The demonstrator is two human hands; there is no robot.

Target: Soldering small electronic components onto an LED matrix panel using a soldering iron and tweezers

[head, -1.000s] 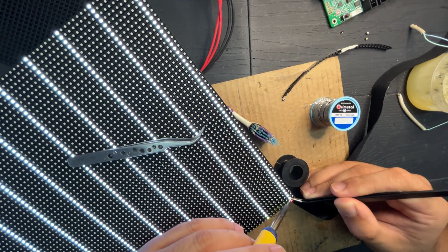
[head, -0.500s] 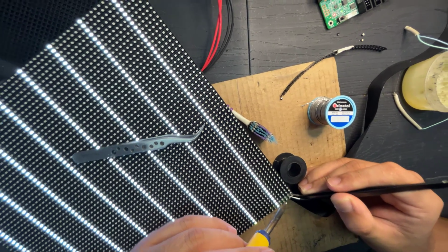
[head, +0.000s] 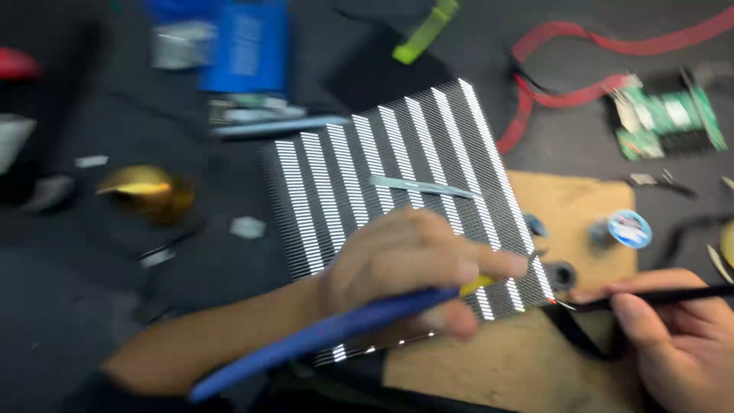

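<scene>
Dark surface (head: 92, 336) carries the bystander items; the frame is motion-blurred, so fine detail is unreadable. A red cable (head: 569, 88) loops across the upper right, ending near a green circuit board (head: 667, 122). A blue box-shaped object (head: 248, 46) sits at top centre-left, with a yellow-green marker-like item (head: 424, 32) to its right. A round golden object (head: 145, 190) lies at left. A small spool with a blue-and-white label (head: 628, 228) rests at the brown cardboard sheet's (head: 581, 200) right edge. A black ring-shaped part (head: 563, 275) sits on the cardboard.
</scene>
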